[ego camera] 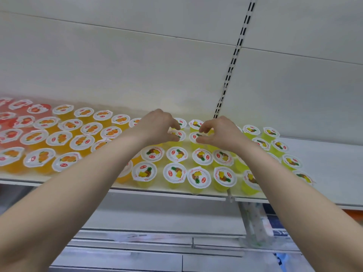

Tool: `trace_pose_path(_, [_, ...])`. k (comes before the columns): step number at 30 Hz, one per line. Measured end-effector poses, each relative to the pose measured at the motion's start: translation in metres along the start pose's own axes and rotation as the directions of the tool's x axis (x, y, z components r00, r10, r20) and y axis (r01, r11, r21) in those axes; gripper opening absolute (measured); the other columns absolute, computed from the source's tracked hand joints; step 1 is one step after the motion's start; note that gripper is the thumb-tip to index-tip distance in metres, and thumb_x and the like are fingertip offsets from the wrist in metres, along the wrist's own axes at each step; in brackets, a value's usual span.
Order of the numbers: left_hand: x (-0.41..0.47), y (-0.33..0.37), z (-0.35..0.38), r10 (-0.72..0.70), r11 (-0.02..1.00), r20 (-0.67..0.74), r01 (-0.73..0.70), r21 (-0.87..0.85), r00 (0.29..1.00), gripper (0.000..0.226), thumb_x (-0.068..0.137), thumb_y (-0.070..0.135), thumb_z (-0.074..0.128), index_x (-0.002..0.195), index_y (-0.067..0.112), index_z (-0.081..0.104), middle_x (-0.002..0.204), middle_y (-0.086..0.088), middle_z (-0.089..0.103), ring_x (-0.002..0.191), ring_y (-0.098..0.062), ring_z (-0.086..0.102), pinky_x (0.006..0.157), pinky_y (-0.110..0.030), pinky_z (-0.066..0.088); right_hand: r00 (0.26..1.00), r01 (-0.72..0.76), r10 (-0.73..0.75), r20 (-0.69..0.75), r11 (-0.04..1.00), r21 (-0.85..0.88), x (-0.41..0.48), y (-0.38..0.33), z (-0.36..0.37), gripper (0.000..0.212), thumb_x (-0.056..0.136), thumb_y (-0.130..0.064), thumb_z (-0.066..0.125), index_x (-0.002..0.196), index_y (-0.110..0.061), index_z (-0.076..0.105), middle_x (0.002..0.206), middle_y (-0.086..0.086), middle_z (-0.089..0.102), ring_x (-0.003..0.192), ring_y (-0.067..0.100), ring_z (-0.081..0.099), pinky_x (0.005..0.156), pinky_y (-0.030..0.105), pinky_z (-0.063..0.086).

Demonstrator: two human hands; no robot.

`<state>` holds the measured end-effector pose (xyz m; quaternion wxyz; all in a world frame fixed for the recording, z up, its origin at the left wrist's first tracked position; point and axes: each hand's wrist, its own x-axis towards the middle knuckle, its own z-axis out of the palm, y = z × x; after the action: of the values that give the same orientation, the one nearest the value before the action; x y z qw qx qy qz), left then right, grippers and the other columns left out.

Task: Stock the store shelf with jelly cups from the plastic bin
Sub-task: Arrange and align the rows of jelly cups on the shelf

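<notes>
Both my arms reach up over the white shelf (pixel 157 191), which carries several rows of jelly cups. My left hand (pixel 157 126) curls its fingers and thumb round a yellow pineapple jelly cup (pixel 179 135) in the third row back. My right hand (pixel 218 132) pinches the neighbouring pineapple jelly cup (pixel 194 136) the same way. Both cups stand upright on the shelf among the other pineapple cups (pixel 174 172). The plastic bin is out of view.
Orange-fruit jelly cups (pixel 60 138) fill the shelf's middle left and red ones (pixel 9 134) the far left. Behind stands a white back panel with a slotted upright (pixel 231 65). Bare shelf lies at the far right (pixel 334 173). Lower shelves show below.
</notes>
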<state>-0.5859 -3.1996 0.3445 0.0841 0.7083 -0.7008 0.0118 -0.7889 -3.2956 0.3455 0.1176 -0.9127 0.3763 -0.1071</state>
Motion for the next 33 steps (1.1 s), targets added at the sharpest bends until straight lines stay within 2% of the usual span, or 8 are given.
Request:
trace_pose_path(3, [-0.011,-0.001,-0.004,0.055,0.991,0.081,-0.044,-0.126,0.995,0.036,0.084,0.047,0.068,0.119,0.037,0.065,0.115,0.013,0.065,0.110,-0.013,0.054,0.083,-0.027,0.041,0.998,-0.019,0.016,0.061,0.998,0.064,-0.016,0.001,-0.010,0.020,0.076,-0.044,0.076,0.088,-0.028,0.074,0.087,-0.013,0.069,0.087,0.009,0.064,0.077,0.030,0.052])
trace_pose_path(6, [-0.021,0.007,-0.003,0.070,0.989,0.169,-0.047,-0.139,0.983,0.043,0.082,0.056,0.067,0.120,0.037,0.064,0.119,0.016,0.063,0.106,-0.010,0.056,0.079,-0.024,0.037,0.989,-0.073,0.067,0.130,0.996,0.045,-0.028,-0.006,-0.010,0.028,0.071,-0.051,0.078,0.087,-0.029,0.072,0.084,-0.013,0.068,0.079,0.007,0.065,0.067,0.026,0.054])
trace_pose_path(8, [-0.025,0.015,0.001,0.061,0.993,0.190,-0.041,-0.107,0.980,0.050,0.080,0.062,0.063,0.123,0.036,0.063,0.120,0.015,0.063,0.101,-0.010,0.057,0.077,-0.025,0.040,0.987,-0.073,0.075,0.142,0.997,-0.019,-0.033,-0.013,-0.007,0.038,0.069,-0.058,0.076,0.093,-0.028,0.070,0.087,-0.014,0.066,0.082,0.007,0.062,0.070,0.028,0.052])
trace_pose_path(11, [-0.028,0.024,0.006,0.039,0.999,0.185,-0.032,-0.041,0.982,0.054,0.079,0.064,0.062,0.125,0.035,0.061,0.119,0.011,0.064,0.110,-0.015,0.056,0.078,-0.028,0.042,0.984,-0.080,0.091,0.153,0.994,-0.078,-0.036,-0.022,-0.001,0.048,0.067,-0.063,0.074,0.100,-0.029,0.067,0.091,-0.014,0.062,0.088,0.011,0.060,0.078,0.033,0.053])
trace_pose_path(18, [-0.030,0.029,0.005,0.007,1.000,0.166,-0.009,0.010,0.986,0.055,0.081,0.060,0.061,0.127,0.032,0.061,0.121,0.007,0.064,0.113,-0.018,0.056,0.081,-0.030,0.047,0.988,-0.105,0.117,0.105,0.988,-0.114,-0.037,-0.029,0.006,0.055,0.068,-0.059,0.074,0.110,-0.025,0.064,0.096,-0.007,0.064,0.092,0.016,0.060,0.081,0.037,0.054])
trace_pose_path(26, [-0.036,0.028,0.005,-0.004,0.999,0.104,-0.002,0.052,0.995,0.053,0.082,0.058,0.059,0.128,0.032,0.061,0.121,0.001,0.064,0.115,-0.021,0.054,0.083,-0.032,0.048,0.989,-0.134,0.138,0.050,0.988,-0.075,-0.041,-0.030,0.010,0.047,0.070,-0.056,0.072,0.106,-0.026,0.065,0.096,-0.007,0.062,0.094,0.016,0.059,0.079,0.036,0.053])
trace_pose_path(29, [-0.040,0.029,0.005,0.018,0.998,0.085,-0.023,0.065,0.996,0.053,0.083,0.058,0.058,0.129,0.032,0.061,0.125,0.001,0.063,0.120,-0.022,0.050,0.092,-0.036,0.047,0.988,-0.130,0.135,0.071,0.990,-0.061,-0.044,-0.030,0.007,0.044,0.070,-0.059,0.072,0.101,-0.028,0.066,0.099,-0.008,0.064,0.094,0.015,0.060,0.081,0.037,0.053])
trace_pose_path(33, [-0.053,0.027,0.000,0.085,0.996,0.012,-0.084,-0.036,0.996,0.041,0.086,0.057,0.057,0.118,0.032,0.066,0.120,0.006,0.065,0.118,-0.020,0.050,0.089,-0.033,0.045,0.994,-0.105,0.104,0.022,0.993,0.049,-0.060,-0.029,-0.005,0.030,0.079,-0.051,0.072,0.094,-0.026,0.070,0.094,-0.012,0.069,0.090,0.010,0.062,0.079,0.034,0.052])
